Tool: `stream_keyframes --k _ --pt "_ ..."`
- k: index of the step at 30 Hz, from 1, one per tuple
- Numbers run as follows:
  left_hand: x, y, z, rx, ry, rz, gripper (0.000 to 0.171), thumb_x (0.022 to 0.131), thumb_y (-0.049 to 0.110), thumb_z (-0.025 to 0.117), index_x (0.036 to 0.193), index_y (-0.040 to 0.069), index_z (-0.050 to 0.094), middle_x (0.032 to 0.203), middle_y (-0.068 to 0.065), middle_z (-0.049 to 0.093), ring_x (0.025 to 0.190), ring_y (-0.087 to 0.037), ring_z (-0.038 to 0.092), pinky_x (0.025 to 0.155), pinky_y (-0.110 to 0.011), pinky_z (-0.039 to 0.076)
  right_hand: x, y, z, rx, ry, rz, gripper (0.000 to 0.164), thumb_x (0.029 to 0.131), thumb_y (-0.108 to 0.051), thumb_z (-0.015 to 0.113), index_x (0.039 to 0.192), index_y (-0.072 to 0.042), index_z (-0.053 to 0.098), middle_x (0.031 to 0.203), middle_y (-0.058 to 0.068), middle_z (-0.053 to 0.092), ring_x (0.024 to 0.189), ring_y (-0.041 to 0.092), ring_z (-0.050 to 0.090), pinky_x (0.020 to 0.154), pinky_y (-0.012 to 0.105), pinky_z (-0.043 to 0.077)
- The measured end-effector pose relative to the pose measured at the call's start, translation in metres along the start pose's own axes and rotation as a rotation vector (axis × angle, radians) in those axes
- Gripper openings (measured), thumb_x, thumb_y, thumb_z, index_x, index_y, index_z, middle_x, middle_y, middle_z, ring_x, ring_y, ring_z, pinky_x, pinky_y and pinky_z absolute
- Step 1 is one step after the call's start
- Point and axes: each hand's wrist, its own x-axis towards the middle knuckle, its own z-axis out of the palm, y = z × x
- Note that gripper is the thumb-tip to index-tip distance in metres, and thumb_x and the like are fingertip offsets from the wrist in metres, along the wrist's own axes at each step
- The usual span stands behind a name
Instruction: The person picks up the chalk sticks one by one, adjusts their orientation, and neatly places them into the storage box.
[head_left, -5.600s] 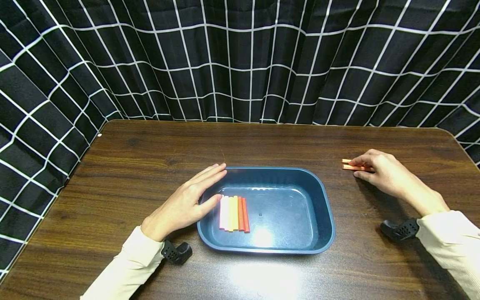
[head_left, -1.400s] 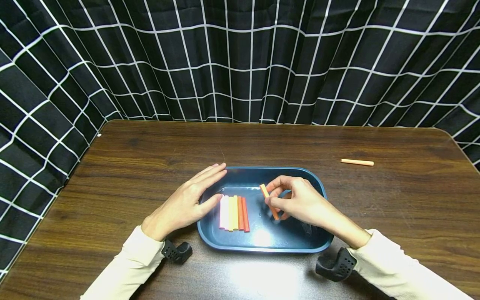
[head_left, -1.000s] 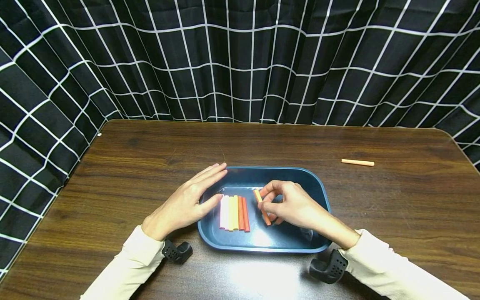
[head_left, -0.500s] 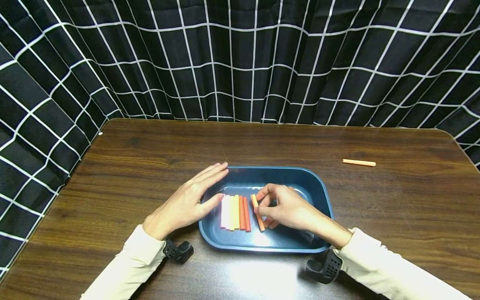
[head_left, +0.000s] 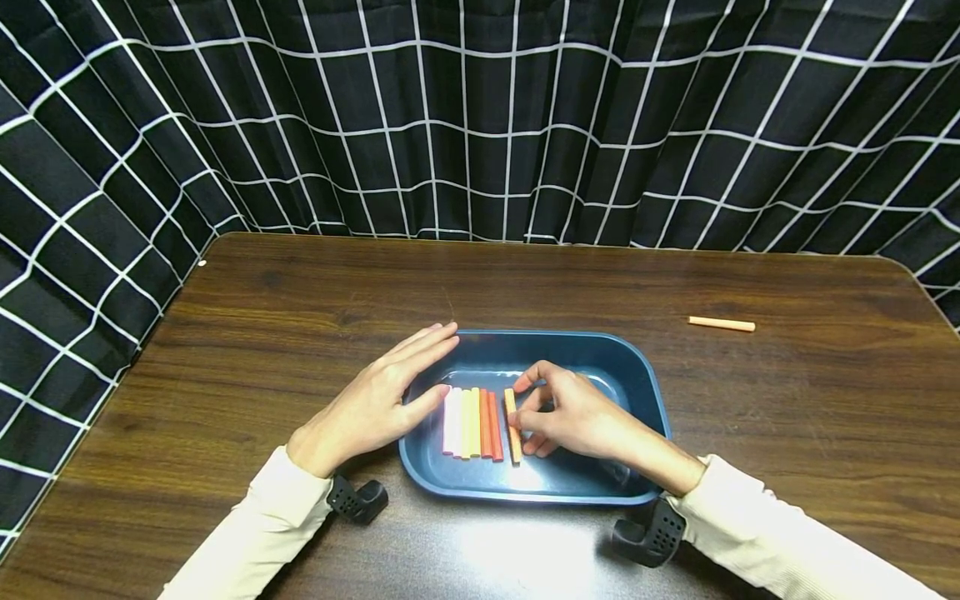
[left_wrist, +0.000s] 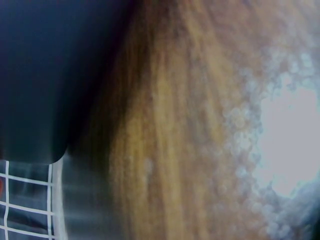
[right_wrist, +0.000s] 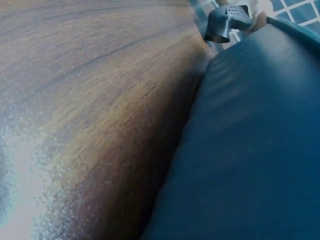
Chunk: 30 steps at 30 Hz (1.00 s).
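Observation:
My right hand (head_left: pixel 562 415) reaches into the blue plastic tray (head_left: pixel 600 498) and pinches an orange chalk stick (head_left: pixel 515 453) with thumb and fingertips. This stick stands almost parallel to a row of chalk sticks, just right of it with a small gap. From left to right the row runs white chalk (head_left: pixel 453 423), yellow chalk (head_left: pixel 470 425) and red-orange chalk (head_left: pixel 491 427). Over the tray's left rim lies my left hand (head_left: pixel 375 408), fingers straight, thumb tip beside the white chalk. Neither wrist view shows fingers or chalk.
Another light orange chalk stick (head_left: pixel 722 323) lies on the brown wooden table (head_left: pixel 300 292), back right of the tray. A black curtain with white grid lines (head_left: pixel 480 125) hangs behind the table. Black wrist cameras (head_left: pixel 357 500) hang under both wrists.
My right hand carried one of two orange chalk sticks from the table at right into the tray, then moved it left toward the row and straightened it. The left hand stayed in place.

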Motion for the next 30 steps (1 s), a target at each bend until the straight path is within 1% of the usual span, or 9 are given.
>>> stream_keyframes --k 5,12,16,20,24,30 --pt "0.000 0.000 -0.001 -0.004 0.001 -0.001 0.057 0.095 0.023 0.064 0.148 0.008 0.047 0.159 -0.002 0.039 0.151 -0.022 0.031 0.122 -0.045 0.030 0.001 -0.001 0.000 0.007 -0.007 0.006 0.036 0.092 -0.007 0.065 0.121 0.007 0.048 0.087 0.015 0.071 0.062 0.016 0.070 0.061 0.035 0.063" --pt "0.000 0.000 -0.001 -0.003 0.001 -0.001 0.056 0.096 0.023 0.063 0.148 0.009 0.047 0.159 -0.001 0.039 0.151 -0.021 0.031 0.122 -0.045 0.030 -0.001 -0.001 -0.004 -0.001 -0.003 -0.024 0.030 0.092 -0.003 0.062 0.117 0.008 0.050 0.091 0.018 0.073 0.065 0.019 0.071 0.062 0.035 0.063" --pt "0.000 0.000 0.000 -0.005 0.002 0.002 0.056 0.096 0.024 0.063 0.148 0.009 0.047 0.160 -0.001 0.038 0.151 -0.023 0.031 0.122 -0.045 0.030 -0.004 -0.002 -0.009 0.005 0.005 -0.040 0.028 0.094 -0.002 0.060 0.118 0.008 0.051 0.095 0.020 0.073 0.068 0.021 0.073 0.064 0.036 0.063" --pt "0.000 0.000 0.000 -0.001 0.005 0.003 0.057 0.096 0.024 0.064 0.148 0.009 0.047 0.160 -0.002 0.038 0.150 -0.023 0.031 0.122 -0.046 0.030 -0.008 -0.005 -0.015 0.018 0.007 -0.071 0.032 0.094 -0.006 0.063 0.120 0.009 0.050 0.098 0.022 0.073 0.072 0.025 0.074 0.065 0.037 0.063" --pt "0.000 0.000 0.000 -0.004 0.001 -0.006 0.056 0.096 0.024 0.063 0.148 0.009 0.047 0.160 -0.001 0.038 0.151 -0.022 0.031 0.122 -0.045 0.030 -0.014 -0.008 -0.022 0.023 0.018 -0.090 0.040 0.093 -0.011 0.066 0.124 0.008 0.050 0.100 0.022 0.072 0.076 0.025 0.074 0.068 0.035 0.063" --pt "0.000 0.001 0.001 0.002 0.006 0.002 0.056 0.096 0.024 0.063 0.147 0.008 0.047 0.159 -0.001 0.038 0.151 -0.021 0.031 0.122 -0.045 0.030 -0.023 -0.011 -0.034 0.008 0.057 -0.131 0.042 0.093 -0.011 0.065 0.128 0.007 0.051 0.104 0.022 0.072 0.084 0.025 0.074 0.073 0.031 0.062"
